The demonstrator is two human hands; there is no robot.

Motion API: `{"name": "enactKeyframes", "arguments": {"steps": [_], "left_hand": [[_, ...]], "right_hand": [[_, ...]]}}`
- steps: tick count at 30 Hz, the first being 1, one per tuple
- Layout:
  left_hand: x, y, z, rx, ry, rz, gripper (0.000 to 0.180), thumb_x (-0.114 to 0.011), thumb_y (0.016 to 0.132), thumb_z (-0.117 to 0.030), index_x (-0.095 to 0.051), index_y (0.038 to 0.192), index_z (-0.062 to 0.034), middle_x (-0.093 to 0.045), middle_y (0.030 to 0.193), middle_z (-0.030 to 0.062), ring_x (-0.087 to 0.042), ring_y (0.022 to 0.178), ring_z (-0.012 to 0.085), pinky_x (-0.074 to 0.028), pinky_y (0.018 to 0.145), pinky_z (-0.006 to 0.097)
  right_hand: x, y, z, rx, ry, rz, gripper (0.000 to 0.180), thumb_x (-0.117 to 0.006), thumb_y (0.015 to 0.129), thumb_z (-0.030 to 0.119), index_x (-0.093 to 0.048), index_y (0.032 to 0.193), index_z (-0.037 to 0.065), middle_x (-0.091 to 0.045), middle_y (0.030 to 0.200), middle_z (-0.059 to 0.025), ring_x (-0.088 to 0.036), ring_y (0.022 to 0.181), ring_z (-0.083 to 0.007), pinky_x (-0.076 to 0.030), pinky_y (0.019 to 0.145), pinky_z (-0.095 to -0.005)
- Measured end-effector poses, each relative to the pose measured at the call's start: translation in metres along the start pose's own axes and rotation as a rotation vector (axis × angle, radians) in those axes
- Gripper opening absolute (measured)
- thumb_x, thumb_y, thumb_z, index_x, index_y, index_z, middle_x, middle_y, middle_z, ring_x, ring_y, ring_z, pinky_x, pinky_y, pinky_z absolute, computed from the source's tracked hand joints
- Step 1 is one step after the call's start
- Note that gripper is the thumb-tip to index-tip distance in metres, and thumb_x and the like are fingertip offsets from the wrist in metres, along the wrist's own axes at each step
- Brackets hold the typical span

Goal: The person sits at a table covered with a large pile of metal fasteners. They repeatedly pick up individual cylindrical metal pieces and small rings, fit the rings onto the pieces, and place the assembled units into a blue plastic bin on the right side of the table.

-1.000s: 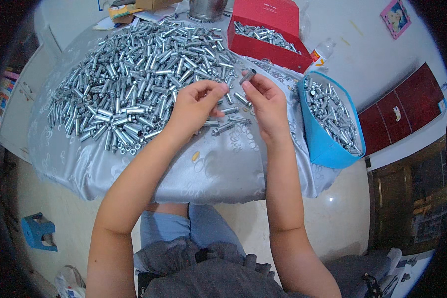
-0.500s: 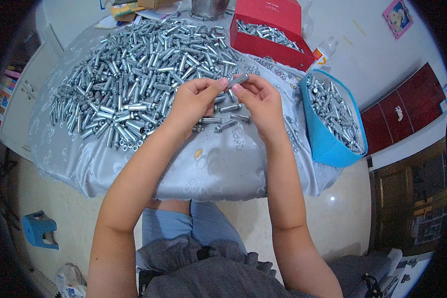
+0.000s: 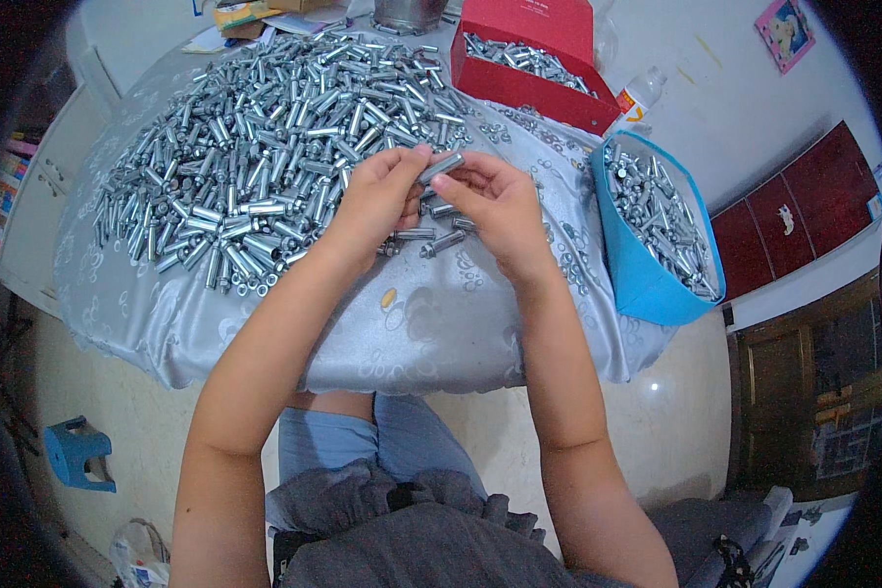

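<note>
One silvery expansion bolt (image 3: 441, 168) is held between my two hands above the near right part of a big heap of similar bolts (image 3: 294, 137). My left hand (image 3: 382, 196) pinches its lower left end with thumb and fingers. On the other side, my right hand (image 3: 500, 201) closes its thumb and fingers around the upper right part. The fingertips partly hide the bolt. Just below the hands, a few loose bolts (image 3: 444, 244) lie on the shiny grey tablecloth (image 3: 431, 343).
A light blue fabric bin (image 3: 657, 294) full of bolts stands on the right. Behind it are an open red box (image 3: 529, 93) with more bolts and a plastic bottle (image 3: 642, 95). A metal bucket (image 3: 409, 14) is at the back. A blue stool (image 3: 78, 453) stands on the floor.
Both hands have shifted slightly left with the bolt between them. The right hand has come closer to the left, its fingers curling further around the bolt.
</note>
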State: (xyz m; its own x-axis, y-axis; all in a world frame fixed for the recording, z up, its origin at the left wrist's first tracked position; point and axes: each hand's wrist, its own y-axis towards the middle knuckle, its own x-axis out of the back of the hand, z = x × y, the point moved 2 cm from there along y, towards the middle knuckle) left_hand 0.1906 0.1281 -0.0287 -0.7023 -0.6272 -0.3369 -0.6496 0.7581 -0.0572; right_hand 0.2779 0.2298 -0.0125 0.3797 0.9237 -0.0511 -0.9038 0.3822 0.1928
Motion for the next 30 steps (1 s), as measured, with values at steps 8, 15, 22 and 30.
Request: {"name": "enactKeyframes", "arguments": {"steps": [8, 15, 22, 30], "left_hand": [[-0.009, -0.007, -0.001, 0.058, 0.13, 0.076, 0.051, -0.044, 0.081, -0.055, -0.053, 0.083, -0.0056, -0.047, 0.061, -0.0023, -0.036, 0.046, 0.0039, -0.025, 0.038, 0.018], [-0.007, -0.004, -0.005, 0.029, 0.122, -0.029, 0.039, -0.053, 0.082, -0.043, -0.055, 0.08, -0.0042, -0.041, 0.054, -0.0045, -0.033, 0.041, 0.0035, -0.024, 0.037, 0.02], [0.0, 0.001, -0.006, 0.013, 0.036, 0.035, 0.03, -0.05, 0.086, -0.033, -0.055, 0.084, -0.0038, -0.029, 0.051, -0.0064, -0.027, 0.043, 0.0045, -0.024, 0.04, 0.02], [-0.002, -0.001, -0.001, -0.043, 0.079, 0.078, 0.026, -0.05, 0.086, -0.025, -0.056, 0.088, 0.0003, -0.036, 0.052, -0.0036, -0.034, 0.045, 0.0054, -0.03, 0.041, 0.02]], "right_hand": [[-0.014, -0.005, -0.001, 0.16, -0.49, -0.029, 0.02, -0.065, 0.069, 0.013, -0.06, 0.084, 0.001, -0.057, 0.075, -0.0089, -0.053, 0.069, -0.0184, -0.042, 0.067, -0.0309], [-0.006, -0.003, -0.001, 0.455, -0.655, -0.211, 0.027, -0.066, 0.067, 0.015, -0.059, 0.089, 0.002, -0.055, 0.086, -0.0111, -0.051, 0.08, -0.0223, -0.041, 0.071, -0.0328], [0.053, -0.029, 0.023, 0.232, -0.876, -0.442, 0.015, -0.064, 0.069, 0.015, -0.064, 0.082, 0.006, -0.058, 0.081, -0.0123, -0.054, 0.076, -0.0254, -0.042, 0.07, -0.0341], [0.09, -0.084, 0.014, -0.046, -1.451, -0.256, 0.014, -0.063, 0.069, 0.018, -0.067, 0.079, 0.008, -0.059, 0.079, -0.0122, -0.056, 0.075, -0.0296, -0.042, 0.067, -0.0388]]}}
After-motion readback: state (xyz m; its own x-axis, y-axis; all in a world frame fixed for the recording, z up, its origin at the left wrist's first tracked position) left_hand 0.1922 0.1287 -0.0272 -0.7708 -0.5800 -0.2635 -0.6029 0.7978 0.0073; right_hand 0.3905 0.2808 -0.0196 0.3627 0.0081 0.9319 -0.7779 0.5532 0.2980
